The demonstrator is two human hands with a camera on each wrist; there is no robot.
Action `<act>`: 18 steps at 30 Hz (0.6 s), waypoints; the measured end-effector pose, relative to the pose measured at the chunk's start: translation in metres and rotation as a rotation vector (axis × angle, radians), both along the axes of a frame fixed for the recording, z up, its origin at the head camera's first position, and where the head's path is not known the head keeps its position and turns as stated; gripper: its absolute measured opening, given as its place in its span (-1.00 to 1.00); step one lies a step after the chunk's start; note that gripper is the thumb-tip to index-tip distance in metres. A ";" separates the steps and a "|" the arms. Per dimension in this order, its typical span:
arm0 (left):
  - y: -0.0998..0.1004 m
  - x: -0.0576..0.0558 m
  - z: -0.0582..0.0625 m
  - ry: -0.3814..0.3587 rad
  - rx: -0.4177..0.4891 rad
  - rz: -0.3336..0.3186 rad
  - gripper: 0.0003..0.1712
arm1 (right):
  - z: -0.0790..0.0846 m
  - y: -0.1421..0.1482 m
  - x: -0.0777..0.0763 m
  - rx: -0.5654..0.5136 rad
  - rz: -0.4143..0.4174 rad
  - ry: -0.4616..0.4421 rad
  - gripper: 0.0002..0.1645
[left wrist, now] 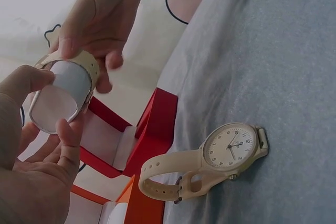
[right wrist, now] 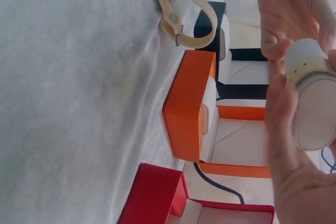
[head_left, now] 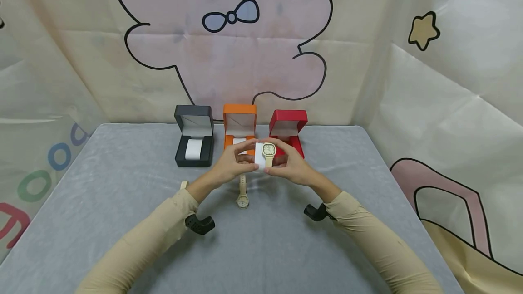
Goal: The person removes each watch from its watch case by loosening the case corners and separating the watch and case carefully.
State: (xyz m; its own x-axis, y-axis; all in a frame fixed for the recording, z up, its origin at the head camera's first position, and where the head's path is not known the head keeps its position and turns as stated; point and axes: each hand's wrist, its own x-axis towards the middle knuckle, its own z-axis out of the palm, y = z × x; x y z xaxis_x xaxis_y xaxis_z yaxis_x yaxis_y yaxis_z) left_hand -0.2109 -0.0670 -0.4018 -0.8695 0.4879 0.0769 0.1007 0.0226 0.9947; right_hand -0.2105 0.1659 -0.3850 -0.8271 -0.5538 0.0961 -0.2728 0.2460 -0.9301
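Note:
Both hands hold a white watch cushion with a cream square-faced watch wrapped round it, raised in front of the boxes. My left hand grips the white cushion at one end, thumb on one side and fingers on the other. At the opposite end, my right hand pinches the watch, its thumb on the cream strap in the left wrist view. Below the hands lies a cream round-faced watch, strap buckled. Another cream watch is mostly hidden by the left forearm.
At the table's back stand three open boxes: a dark grey one with a white cushion inside, an orange one with a white cushion, and a red one, partly covered by the right hand. Grey cloth covers the table; a printed curtain hangs behind.

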 end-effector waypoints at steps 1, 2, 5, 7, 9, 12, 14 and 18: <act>0.000 0.000 0.000 0.002 0.001 -0.001 -0.19 | 0.000 0.000 0.000 -0.002 0.005 -0.002 -0.10; -0.001 0.000 -0.001 0.004 0.002 -0.003 -0.19 | 0.001 0.000 0.000 -0.005 0.010 -0.003 -0.09; -0.001 0.000 0.000 0.009 0.003 -0.007 -0.19 | 0.002 0.001 0.001 -0.006 0.022 -0.013 -0.08; -0.001 0.000 0.000 0.013 0.007 -0.006 -0.20 | 0.002 0.001 0.001 -0.012 0.028 -0.018 -0.07; -0.001 0.001 0.000 0.014 0.013 -0.006 -0.21 | 0.002 0.002 0.001 -0.014 0.024 -0.013 -0.07; -0.001 0.000 0.000 0.016 0.024 -0.002 -0.22 | 0.001 0.002 0.000 -0.025 0.014 -0.006 -0.08; -0.001 0.000 0.000 0.015 0.028 0.001 -0.21 | 0.000 0.002 0.000 -0.030 0.006 -0.001 -0.09; -0.001 -0.001 -0.001 0.026 0.033 -0.006 -0.19 | 0.000 0.002 0.000 -0.038 0.007 -0.001 -0.10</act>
State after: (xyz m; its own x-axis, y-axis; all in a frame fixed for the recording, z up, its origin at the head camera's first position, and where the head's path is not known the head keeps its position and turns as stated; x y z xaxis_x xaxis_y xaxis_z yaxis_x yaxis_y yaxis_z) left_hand -0.2115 -0.0681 -0.4027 -0.8642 0.4898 0.1154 0.1264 -0.0108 0.9919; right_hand -0.2100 0.1683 -0.3850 -0.8235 -0.5554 0.1157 -0.2730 0.2091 -0.9390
